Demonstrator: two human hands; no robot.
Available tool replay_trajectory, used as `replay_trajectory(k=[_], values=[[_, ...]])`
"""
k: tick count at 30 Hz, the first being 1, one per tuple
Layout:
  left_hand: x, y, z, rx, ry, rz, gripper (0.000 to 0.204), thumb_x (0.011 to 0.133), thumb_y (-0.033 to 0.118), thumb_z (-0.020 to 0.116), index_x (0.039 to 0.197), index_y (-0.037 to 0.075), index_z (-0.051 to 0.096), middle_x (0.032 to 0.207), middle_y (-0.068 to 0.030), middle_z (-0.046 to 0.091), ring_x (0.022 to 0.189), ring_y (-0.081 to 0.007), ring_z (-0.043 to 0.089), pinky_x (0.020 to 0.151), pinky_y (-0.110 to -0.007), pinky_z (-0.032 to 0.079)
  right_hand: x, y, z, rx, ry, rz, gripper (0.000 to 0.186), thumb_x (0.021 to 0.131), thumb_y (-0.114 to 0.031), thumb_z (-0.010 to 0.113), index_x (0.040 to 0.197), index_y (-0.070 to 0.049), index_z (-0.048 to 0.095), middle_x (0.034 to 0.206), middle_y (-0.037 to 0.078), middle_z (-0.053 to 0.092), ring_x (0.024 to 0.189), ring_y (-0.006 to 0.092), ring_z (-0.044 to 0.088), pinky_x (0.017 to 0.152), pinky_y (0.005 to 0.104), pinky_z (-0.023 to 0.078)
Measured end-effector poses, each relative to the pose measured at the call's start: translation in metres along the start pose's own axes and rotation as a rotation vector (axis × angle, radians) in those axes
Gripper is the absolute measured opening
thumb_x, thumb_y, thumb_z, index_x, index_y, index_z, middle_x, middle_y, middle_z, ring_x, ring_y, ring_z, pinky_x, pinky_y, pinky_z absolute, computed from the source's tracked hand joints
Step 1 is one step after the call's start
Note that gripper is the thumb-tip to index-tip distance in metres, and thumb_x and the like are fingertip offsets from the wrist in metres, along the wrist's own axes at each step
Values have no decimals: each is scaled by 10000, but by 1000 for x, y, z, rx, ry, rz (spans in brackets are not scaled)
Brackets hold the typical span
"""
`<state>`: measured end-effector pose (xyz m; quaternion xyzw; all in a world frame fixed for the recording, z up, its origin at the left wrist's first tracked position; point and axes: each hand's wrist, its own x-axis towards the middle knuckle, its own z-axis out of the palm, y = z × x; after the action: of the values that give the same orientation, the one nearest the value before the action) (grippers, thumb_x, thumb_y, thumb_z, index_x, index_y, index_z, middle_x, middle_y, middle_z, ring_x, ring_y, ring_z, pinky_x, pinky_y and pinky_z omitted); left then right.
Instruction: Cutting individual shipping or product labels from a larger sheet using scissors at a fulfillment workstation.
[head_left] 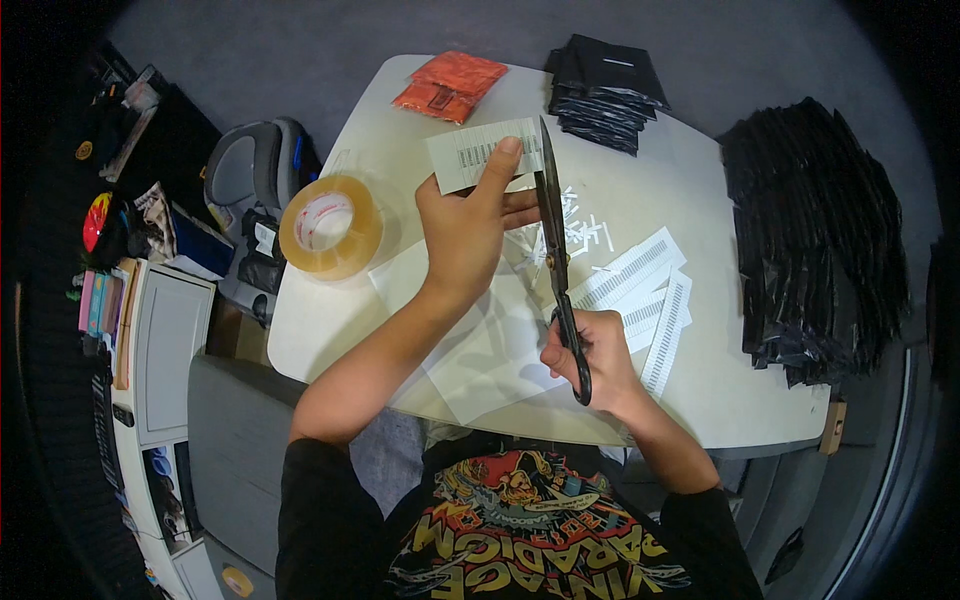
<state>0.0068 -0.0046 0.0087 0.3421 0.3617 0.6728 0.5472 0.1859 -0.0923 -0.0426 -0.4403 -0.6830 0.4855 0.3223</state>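
Between the thumb and fingers of my left hand (pixel 468 225) is a piece of label paper (pixel 465 160) printed with a row of small barcodes. My right hand (pixel 597 362) grips the handles of long dark scissors (pixel 556 255), whose blades point away from me. The blades stand along the right edge of the paper; whether they touch it I cannot tell. Below them on the table lie many small white paper clippings (pixel 580 232). Several barcode strips (pixel 640 275) are fanned out to the right of the scissors. A plain white sheet (pixel 470 365) lies under my left forearm.
The white table (pixel 720 400) also bears a big roll of clear tape (pixel 372 225) at left and orange packets (pixel 450 82) at the far side. Black plastic mailers (pixel 605 85) are stacked at the far edge, with a taller pile (pixel 815 240) at right. A grey chair (pixel 235 440) stands at lower left.
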Motion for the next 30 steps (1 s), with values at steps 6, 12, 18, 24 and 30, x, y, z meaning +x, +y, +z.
replay_trajectory(k=[6, 12, 18, 24, 30], values=[[0, -2, -1, -13, -14, -23, 352, 961, 226, 679, 1094, -91, 604, 976, -173, 695, 808, -306, 750, 647, -337, 643, 0, 1, 6, 23, 79, 7, 402, 795, -275, 836, 663, -18, 556, 487, 43, 444, 472, 104, 399, 457, 298, 351], [0, -4, -1, -7, -29, -12, 343, 954, 225, 690, 1085, -81, 609, 964, -164, 698, 808, -296, 750, 655, -325, 641, 0, 1, 8, 50, 89, 34, 372, 789, -222, 837, 661, -15, 556, 478, 43, 443, 467, 102, 400, 454, 298, 353], [0, -4, -1, -4, -27, -13, 338, 944, 227, 702, 1076, -72, 615, 966, -166, 701, 814, -289, 750, 660, -322, 640, 0, -1, 8, 65, 92, 46, 372, 807, -232, 833, 663, -14, 568, 475, 40, 472, 463, 90, 430, 452, 291, 361], [0, -5, -1, 6, -28, -7, 331, 946, 225, 700, 1078, -69, 620, 965, -166, 704, 818, -280, 750, 667, -319, 637, 0, -2, 8, 53, 98, 62, 379, 816, -243, 830, 661, -10, 575, 472, 38, 475, 464, 87, 440, 452, 292, 366], [0, -5, -1, -4, -29, -9, 327, 948, 222, 697, 1075, -69, 619, 958, -162, 705, 820, -279, 750, 671, -321, 638, 0, -2, 9, 58, 101, 54, 367, 822, -227, 821, 656, -10, 576, 465, 39, 481, 452, 90, 450, 448, 291, 367]])
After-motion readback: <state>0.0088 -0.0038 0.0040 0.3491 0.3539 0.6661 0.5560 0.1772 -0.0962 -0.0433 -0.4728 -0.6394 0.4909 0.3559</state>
